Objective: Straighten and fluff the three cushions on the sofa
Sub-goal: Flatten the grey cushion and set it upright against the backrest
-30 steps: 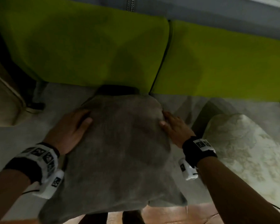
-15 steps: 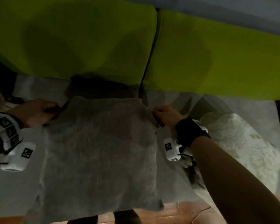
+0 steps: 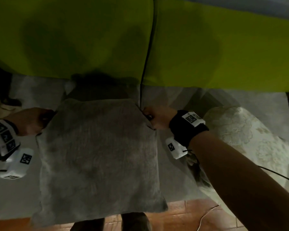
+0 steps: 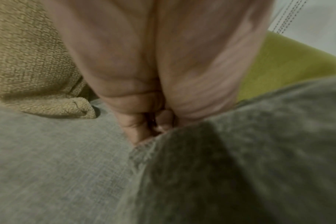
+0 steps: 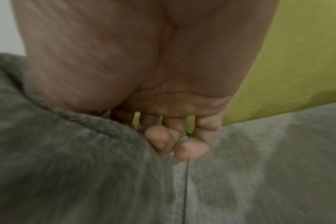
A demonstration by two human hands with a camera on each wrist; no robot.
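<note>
grey cushion [image 3: 98,154]: flat on the grey sofa seat [image 3: 173,172], mid-seat, near edge hanging over the seat's front edge; far edge just short of the lime-green back cushions [image 3: 73,39].
left hand [image 3: 29,121]: at the cushion's far-left corner, fingers curled, pinching the fabric there; left wrist view shows fingertips [image 4: 136,133] tucked into the cushion edge.
right hand [image 3: 157,118]: at the far-right corner, fingers curled onto the corner seam; right wrist view shows two fingertips [image 5: 159,139] folded down against the cushion edge, grip on the fabric itself partly hidden by the palm.
hands: well apart, one on each far corner, cushion stretched between them.
cream patterned cushion [image 3: 250,142]: on the seat's right part, beside the right forearm, apart from the grey one.
tan woven cushion [image 4: 29,60]: at the seat's left end, near the left hand, not touching it.
sofa back: two lime-green cushions side by side, seam [image 3: 147,47] roughly in line with the grey cushion's right corner.
floor [image 3: 182,215]: reddish tiles below the seat's front edge.
image quality: dim, wrist views blurred.
</note>
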